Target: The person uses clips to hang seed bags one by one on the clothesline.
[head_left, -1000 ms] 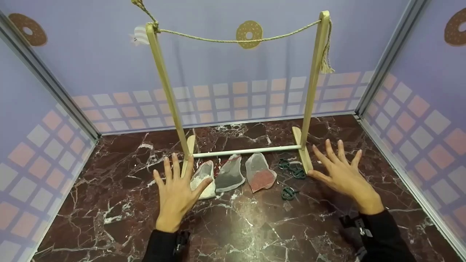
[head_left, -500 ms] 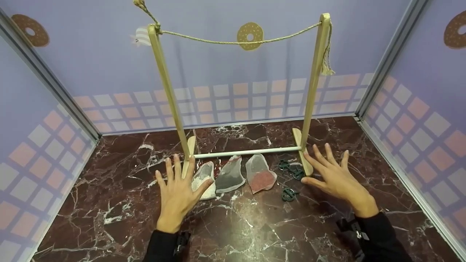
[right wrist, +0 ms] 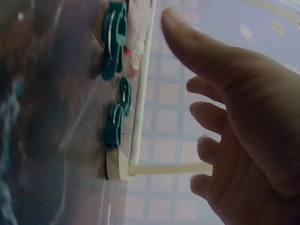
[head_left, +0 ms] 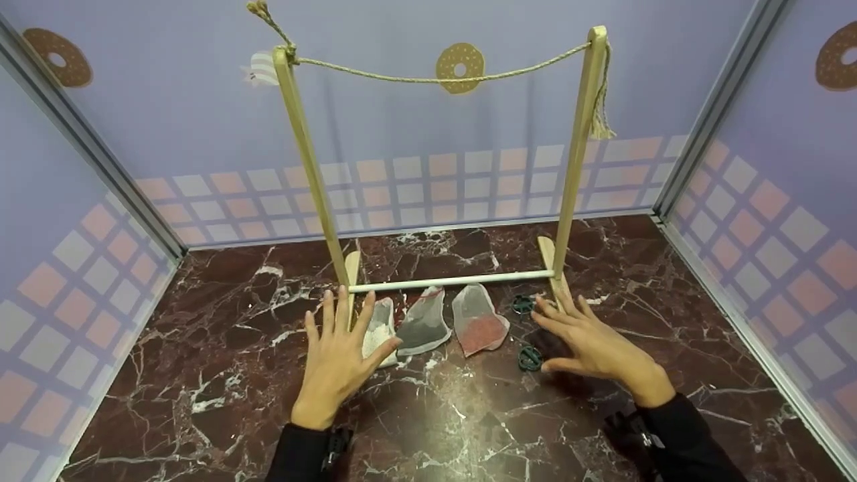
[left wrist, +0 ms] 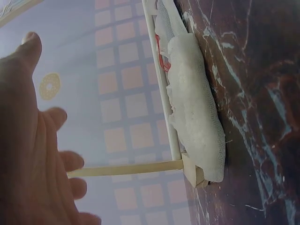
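My left hand (head_left: 337, 371) hovers with spread fingers over the left foot of a wooden stand (head_left: 306, 154) and partly covers a mesh bag of white grains (head_left: 379, 331). My right hand (head_left: 596, 345), empty, is above the green clips, its fingers extended. Two clips show in the head view, a rear clip (head_left: 522, 305) and a front clip (head_left: 529, 358); the right wrist view shows a further clip (right wrist: 114, 125). Between the hands lie a mesh bag with dark contents (head_left: 425, 325) and a mesh bag with pink contents (head_left: 483, 331).
A rope (head_left: 402, 79) sags between the tops of the stand's posts. Low down, a white crossbar (head_left: 455, 280) joins the posts. Patterned panels (head_left: 428, 120) enclose the back and sides of the dark marbled table (head_left: 201, 402).
My right hand has moved left, from beside the stand's right foot to over the clips, covering part of them. The left hand has shifted slightly right.
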A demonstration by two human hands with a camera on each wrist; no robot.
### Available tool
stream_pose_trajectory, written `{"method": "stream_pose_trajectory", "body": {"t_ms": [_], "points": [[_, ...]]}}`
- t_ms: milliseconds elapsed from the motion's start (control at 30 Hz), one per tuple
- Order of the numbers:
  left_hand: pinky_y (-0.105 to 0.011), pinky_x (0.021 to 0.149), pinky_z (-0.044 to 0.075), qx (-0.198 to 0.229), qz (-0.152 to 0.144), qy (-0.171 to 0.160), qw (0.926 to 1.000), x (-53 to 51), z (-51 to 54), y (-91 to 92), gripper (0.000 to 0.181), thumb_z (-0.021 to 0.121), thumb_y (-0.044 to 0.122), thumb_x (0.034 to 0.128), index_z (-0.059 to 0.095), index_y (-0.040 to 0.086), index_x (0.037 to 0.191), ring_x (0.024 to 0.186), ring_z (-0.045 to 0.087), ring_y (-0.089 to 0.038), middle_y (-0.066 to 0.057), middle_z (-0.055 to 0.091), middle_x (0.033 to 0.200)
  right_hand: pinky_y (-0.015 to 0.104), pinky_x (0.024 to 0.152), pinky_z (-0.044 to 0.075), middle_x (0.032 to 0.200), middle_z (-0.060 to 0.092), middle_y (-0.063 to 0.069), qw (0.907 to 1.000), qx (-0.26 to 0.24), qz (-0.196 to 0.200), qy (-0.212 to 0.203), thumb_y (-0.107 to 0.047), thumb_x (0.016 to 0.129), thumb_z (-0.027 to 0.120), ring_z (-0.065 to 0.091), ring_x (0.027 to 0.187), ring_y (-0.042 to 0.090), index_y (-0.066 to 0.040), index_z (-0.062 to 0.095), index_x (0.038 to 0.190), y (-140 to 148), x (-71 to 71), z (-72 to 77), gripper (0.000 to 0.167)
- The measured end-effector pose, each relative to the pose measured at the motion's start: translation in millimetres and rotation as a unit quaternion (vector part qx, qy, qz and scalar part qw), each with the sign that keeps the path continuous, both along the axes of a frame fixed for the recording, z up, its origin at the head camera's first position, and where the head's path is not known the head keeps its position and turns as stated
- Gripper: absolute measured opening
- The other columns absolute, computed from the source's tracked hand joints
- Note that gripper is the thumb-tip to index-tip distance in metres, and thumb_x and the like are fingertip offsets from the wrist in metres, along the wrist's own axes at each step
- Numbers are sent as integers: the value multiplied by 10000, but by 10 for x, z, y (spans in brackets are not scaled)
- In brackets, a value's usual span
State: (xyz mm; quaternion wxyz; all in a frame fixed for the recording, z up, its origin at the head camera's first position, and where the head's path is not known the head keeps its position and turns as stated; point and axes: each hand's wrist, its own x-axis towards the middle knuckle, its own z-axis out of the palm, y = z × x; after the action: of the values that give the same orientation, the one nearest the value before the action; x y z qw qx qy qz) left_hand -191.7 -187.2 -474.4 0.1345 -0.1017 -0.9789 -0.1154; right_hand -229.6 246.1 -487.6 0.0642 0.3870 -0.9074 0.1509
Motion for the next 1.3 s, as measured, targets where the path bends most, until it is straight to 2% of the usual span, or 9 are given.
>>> {"method": "stream_pose_trajectory", "body": {"t_ms": [167,400,567,667,733,833,900,1067,1300], "points": [[-663,1173,-41,63,-249,105,9996,15,-28,22,866,503,706,939,238,242,1621,1528,-4,-410,-229,63,1657,716,1115,201,1546,368,275,9987,227,335,-303,-338,860,803,218,1442,541,60,494,1445,-73,10,-49,772],[-667,1171,-36,36,-345,33,9994,12,-64,79,856,492,707,943,263,233,1618,1529,-36,-378,-220,68,1650,684,1095,295,1503,431,287,9957,417,494,-665,-240,893,780,327,1388,562,84,536,1398,-122,32,-75,648],[-674,1167,-23,32,-438,-37,9990,17,-94,144,872,488,721,934,281,212,1611,1524,-13,-394,-225,77,1645,720,1084,277,1467,490,268,9940,566,440,-823,-173,894,772,456,1337,493,68,554,1389,-130,49,-61,593],[-676,1166,-17,-21,-520,-124,9986,22,-118,184,878,471,731,935,263,216,1615,1521,22,-420,-219,74,1647,647,1059,386,1406,570,231,9934,646,354,-877,-118,885,778,556,1266,419,36,596,1365,-138,52,-48,536],[-678,1166,-11,-64,-566,-187,9982,27,-133,207,876,463,735,937,257,222,1616,1520,43,-430,-219,83,1649,570,1002,477,1322,637,192,9947,683,325,-703,-118,869,798,619,1182,367,16,639,1325,-136,52,-49,500],[-679,1167,-7,-129,-574,-294,9978,30,-153,236,874,455,739,938,260,223,1616,1521,32,-423,-206,84,1655,472,909,546,1216,670,153,9964,642,342,-423,-167,857,824,650,1086,327,15,670,1278,-128,48,-67,484],[-686,1165,4,-178,-587,-353,9975,33,-162,254,880,454,740,936,267,211,1614,1520,11,-414,-202,81,1656,443,854,555,1130,672,126,9972,634,334,-212,-216,844,840,652,1006,294,13,691,1235,-127,46,-81,477],[-688,1170,41,-296,-606,-468,9966,36,-172,291,890,425,749,940,234,206,1618,1522,-16,-383,-174,49,1655,383,714,527,983,640,63,9985,455,301,-102,-215,830,851,616,851,209,-19,736,1108,-141,44,-96,359],[-694,1166,48,-289,-679,-560,9957,51,-179,319,894,431,739,942,250,174,1611,1520,-39,-380,-191,18,1650,365,678,529,899,606,15,9982,508,318,-67,-210,840,842,598,780,162,-68,740,987,-163,47,-103,230]]}}
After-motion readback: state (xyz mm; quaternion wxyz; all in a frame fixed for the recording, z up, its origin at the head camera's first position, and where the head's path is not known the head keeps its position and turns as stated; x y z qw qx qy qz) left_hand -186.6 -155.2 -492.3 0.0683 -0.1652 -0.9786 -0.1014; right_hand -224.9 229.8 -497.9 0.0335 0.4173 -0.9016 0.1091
